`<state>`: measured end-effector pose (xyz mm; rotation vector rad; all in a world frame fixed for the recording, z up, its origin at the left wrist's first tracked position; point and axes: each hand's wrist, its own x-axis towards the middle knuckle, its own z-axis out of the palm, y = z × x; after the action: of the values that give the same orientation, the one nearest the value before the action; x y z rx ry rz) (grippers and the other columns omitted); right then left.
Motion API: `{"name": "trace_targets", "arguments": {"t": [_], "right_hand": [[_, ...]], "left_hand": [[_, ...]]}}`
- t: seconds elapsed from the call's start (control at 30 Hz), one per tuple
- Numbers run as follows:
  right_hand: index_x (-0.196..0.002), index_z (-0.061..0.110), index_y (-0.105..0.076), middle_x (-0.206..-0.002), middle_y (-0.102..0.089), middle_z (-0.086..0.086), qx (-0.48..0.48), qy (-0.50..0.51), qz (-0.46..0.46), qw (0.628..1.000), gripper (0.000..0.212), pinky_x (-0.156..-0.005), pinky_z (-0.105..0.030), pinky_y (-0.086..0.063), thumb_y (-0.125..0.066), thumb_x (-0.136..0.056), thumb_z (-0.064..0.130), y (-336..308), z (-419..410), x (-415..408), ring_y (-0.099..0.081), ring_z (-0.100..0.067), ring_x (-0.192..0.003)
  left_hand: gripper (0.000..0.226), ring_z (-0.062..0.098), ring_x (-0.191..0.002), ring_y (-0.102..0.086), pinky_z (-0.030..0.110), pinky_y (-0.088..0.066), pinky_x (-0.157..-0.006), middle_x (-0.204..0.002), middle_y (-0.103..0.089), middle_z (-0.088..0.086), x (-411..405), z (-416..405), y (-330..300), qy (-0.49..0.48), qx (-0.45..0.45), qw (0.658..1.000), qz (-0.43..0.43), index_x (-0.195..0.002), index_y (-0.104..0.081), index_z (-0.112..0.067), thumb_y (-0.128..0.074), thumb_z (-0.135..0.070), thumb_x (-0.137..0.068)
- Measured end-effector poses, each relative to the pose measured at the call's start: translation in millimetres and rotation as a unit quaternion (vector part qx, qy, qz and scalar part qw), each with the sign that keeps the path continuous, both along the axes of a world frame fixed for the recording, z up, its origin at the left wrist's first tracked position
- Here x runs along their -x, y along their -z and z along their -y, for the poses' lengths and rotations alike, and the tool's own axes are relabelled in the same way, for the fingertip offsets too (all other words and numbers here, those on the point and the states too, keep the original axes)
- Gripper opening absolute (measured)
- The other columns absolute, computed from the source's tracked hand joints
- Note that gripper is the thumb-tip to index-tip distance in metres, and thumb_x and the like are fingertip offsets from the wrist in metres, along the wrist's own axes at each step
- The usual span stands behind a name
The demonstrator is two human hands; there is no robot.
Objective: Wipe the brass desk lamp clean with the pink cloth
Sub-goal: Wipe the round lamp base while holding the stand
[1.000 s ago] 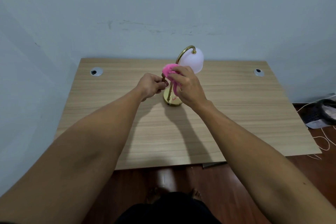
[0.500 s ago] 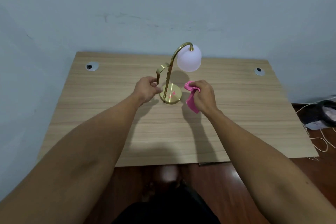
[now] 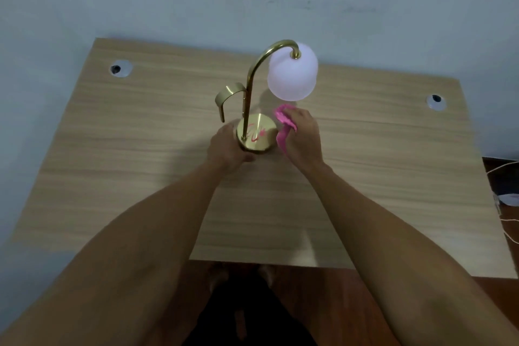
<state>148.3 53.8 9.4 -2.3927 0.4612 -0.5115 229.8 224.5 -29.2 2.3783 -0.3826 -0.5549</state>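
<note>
The brass desk lamp (image 3: 254,109) stands upright near the middle of the wooden desk (image 3: 140,163), its round base (image 3: 257,135) flat on the top. The left hand (image 3: 227,149) cups the near-left edge of the base, fingers curled against its rim, apparently to pin the lamp down so that rubbing does not slide or tip it. The right hand (image 3: 302,137) is clenched around the bunched pink cloth (image 3: 283,128) and presses it against the right side of the base, which suggests the base rim is the part being wiped just now; a pink reflection shows on the polished top of the base. The lamp's long axis runs vertically along the thin stem, which rises from the base and arches over to the right. The white shade (image 3: 292,76) hangs from the end of that arch with its opening facing down at the desk, above the right hand. A short curved brass arm (image 3: 229,98) branches off to the left and hooks downward. Two cable holes (image 3: 119,68) sit in the far corners of the desk, well apart from the lamp.
</note>
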Motion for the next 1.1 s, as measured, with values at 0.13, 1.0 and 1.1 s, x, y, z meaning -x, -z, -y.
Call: {"name": "trace_targets", "arguments": {"t": [0.13,1.0,1.1], "right_hand": [[-0.115,0.005,-0.074,-0.119,-0.072,-0.014,-0.048,-0.001,0.022,0.999,0.03,-0.1,-0.055,-0.049,-0.058,-0.091,-0.004,16.8,12.2,-8.3,-0.065,-0.035,-0.114],[-0.126,0.0,-0.062,-0.12,-0.068,-0.01,-0.134,0.0,-0.027,0.991,0.037,-0.097,-0.017,-0.044,-0.044,-0.101,0.02,48.3,1.8,-1.1,-0.061,-0.012,-0.113],[-0.137,0.0,-0.055,-0.126,-0.065,-0.01,-0.126,-0.038,-0.052,0.99,0.041,-0.108,-0.012,-0.038,-0.04,-0.102,0.017,52.8,-1.9,-3.7,-0.055,0.0,-0.121]], "left_hand": [[0.118,0.024,-0.143,-0.045,0.049,-0.039,-0.115,-0.15,-0.05,0.001,1.8,13.9,22.4,-0.026,-0.016,1.0,-0.008,-0.148,-0.042,-0.025,-0.095,-0.054,-0.047],[0.136,0.03,-0.161,0.008,0.063,-0.003,-0.125,-0.174,-0.006,0.001,-76.9,29.1,31.1,0.239,-0.155,0.959,0.016,-0.159,-0.018,-0.046,-0.09,-0.069,-0.046],[0.139,0.026,-0.162,0.001,0.058,0.0,-0.126,-0.174,-0.011,0.002,-63.5,22.0,37.2,0.198,-0.11,0.974,-0.001,-0.162,-0.017,-0.036,-0.092,-0.065,-0.047]]}}
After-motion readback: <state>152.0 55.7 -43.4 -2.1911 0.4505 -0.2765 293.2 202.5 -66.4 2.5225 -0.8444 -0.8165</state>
